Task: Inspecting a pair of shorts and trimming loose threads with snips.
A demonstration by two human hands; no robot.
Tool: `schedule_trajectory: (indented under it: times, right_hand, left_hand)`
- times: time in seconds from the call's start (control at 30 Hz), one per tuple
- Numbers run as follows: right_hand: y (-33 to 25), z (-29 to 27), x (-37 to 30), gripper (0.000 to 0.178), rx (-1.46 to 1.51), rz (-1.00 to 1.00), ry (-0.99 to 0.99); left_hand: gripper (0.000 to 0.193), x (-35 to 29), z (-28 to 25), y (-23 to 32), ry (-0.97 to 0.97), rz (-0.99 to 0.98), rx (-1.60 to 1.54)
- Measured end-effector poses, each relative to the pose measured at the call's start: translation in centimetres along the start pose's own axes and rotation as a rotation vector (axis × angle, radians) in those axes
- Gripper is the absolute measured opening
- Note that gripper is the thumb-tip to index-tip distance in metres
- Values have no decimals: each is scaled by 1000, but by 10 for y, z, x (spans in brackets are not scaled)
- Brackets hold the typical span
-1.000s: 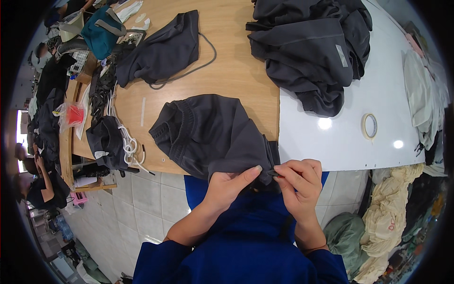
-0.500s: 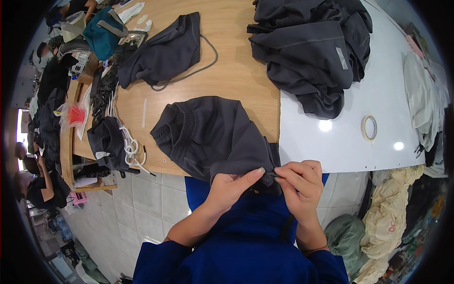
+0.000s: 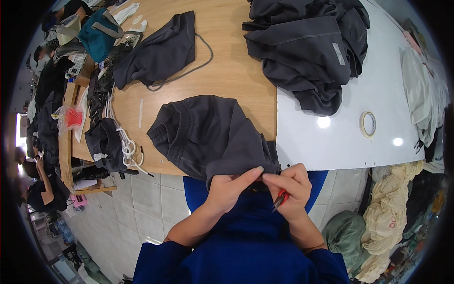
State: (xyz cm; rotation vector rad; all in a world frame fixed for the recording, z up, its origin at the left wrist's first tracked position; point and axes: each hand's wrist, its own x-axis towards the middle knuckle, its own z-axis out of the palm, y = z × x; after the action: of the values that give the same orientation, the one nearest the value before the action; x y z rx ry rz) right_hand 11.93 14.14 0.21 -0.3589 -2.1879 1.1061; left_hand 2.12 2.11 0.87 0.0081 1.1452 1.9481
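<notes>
Dark grey pants point(image 3: 220, 128) with a gathered elastic waistband lie at the table's near edge, one part hanging over it. My left hand point(image 3: 227, 191) is closed on the cloth at that edge, thumb on top. My right hand point(image 3: 292, 189) is closed, thumb and forefinger pinching at the cloth's edge close to my left thumb. Tucked in the right palm are small red-handled snips point(image 3: 282, 199), their metal tips pointing down toward me. What lies between the pinching fingertips is too small to make out.
A heap of dark grey garments point(image 3: 302, 52) lies at the far right, and a dark grey piece with a cord point(image 3: 161, 52) at the far left. A tape roll point(image 3: 367, 124) rests on the white board point(image 3: 331, 146). White cords point(image 3: 128, 149) lie left; cream cloth point(image 3: 388, 208) hangs right.
My right hand has shifted slightly left toward my left thumb and turned, so the red-handled snips in its palm now show. The pants have barely moved.
</notes>
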Motion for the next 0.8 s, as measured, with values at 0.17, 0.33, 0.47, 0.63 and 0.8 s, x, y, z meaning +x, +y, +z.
schedule_trajectory:
  times: [0.17, 0.33, 0.47, 0.63, 0.8]
  right_hand:
    - [0, -9, -6, 21, 194, -63, -135]
    - [-2, -19, -3, 47, 420, 471, -158]
    - [-6, -22, -7, 41, 412, 419, -154]
    - [-18, -29, -2, 39, 490, 573, -251]
    - [-19, -25, 1, 39, 409, 512, -224]
  left_hand:
    - [19, 1, -2, 3, 68, 32, -17]
    - [18, -1, 2, -1, 99, 115, 94]
    - [16, -2, 2, -5, 84, 167, 193]
    - [15, -4, 0, -7, 75, 168, 205]
    - [16, -4, 5, -7, 99, 135, 114]
